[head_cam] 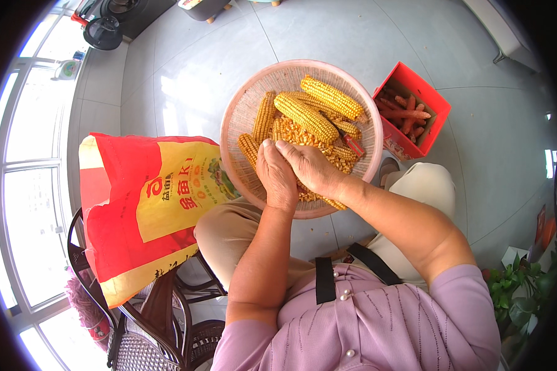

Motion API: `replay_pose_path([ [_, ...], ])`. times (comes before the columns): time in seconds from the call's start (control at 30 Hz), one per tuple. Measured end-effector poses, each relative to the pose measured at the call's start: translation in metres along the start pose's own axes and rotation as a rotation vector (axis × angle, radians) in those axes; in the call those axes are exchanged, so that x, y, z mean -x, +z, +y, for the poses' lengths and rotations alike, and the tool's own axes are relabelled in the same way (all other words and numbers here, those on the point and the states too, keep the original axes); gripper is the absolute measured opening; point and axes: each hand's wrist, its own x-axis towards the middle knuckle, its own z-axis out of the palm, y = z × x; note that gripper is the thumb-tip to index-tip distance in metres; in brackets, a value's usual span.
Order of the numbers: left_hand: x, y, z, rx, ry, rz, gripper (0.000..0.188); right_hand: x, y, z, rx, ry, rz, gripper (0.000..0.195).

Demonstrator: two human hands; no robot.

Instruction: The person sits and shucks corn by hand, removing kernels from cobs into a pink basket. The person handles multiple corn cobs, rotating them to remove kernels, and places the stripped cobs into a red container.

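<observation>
My left hand (277, 178) and my right hand (316, 168) are pressed together over the near part of a round pink plastic basket (236, 104). Their fingers curl inward, and whatever lies between the palms is hidden. Inside the basket are several ears of yellow corn (305, 117) with kernels on them, and loose corn kernels (297, 132) cover the bottom. Right of the middle, a screwdriver-like tool with a red handle (353, 144) and a dark shaft lies across the corn. A bit of reddish cob shows just below my right hand.
A red box (438, 109) of bare reddish corn cobs (408, 113) stands right of the basket. To the left, a red and yellow woven sack (167, 185) rests against a dark wicker chair (151, 334). Leafy plants (515, 283) are at the right, and a few kernels are scattered on the tiled floor (325, 32).
</observation>
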Motion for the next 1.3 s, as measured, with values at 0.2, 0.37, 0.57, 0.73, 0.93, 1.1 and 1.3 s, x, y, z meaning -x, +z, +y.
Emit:
replay_pose_path([
  [0.2, -0.001, -0.001, -0.003, -0.019, 0.090, 0.045, 0.035, -0.006, -0.002, -0.006, 0.188, 0.099, 0.091, 0.066],
  [0.37, -0.006, -0.011, 0.010, 0.083, -0.041, 0.039, 0.035, -0.002, -0.014, -0.012, -0.108, 0.120, -0.149, 0.060],
  [0.57, -0.010, -0.019, 0.032, 0.495, -0.164, -0.220, 0.030, 0.019, -0.025, -0.043, 0.089, 0.221, -0.320, 0.060],
  [0.73, -0.009, -0.019, 0.034, 0.549, -0.224, -0.229, 0.024, 0.025, -0.027, -0.040, 0.112, 0.164, -0.296, 0.059],
  [0.93, -0.017, -0.022, 0.018, 0.379, -0.206, -0.134, 0.020, 0.029, -0.016, -0.011, 0.257, -0.188, -0.117, 0.053],
  [1.1, -0.012, -0.013, 0.023, 0.394, -0.217, -0.128, 0.027, 0.030, -0.015, -0.019, 0.330, -0.052, -0.097, 0.056],
  [1.3, -0.011, -0.013, 0.020, 0.607, -0.232, -0.246, 0.042, 0.027, -0.018, -0.028, -0.141, 0.325, -0.204, 0.064],
])
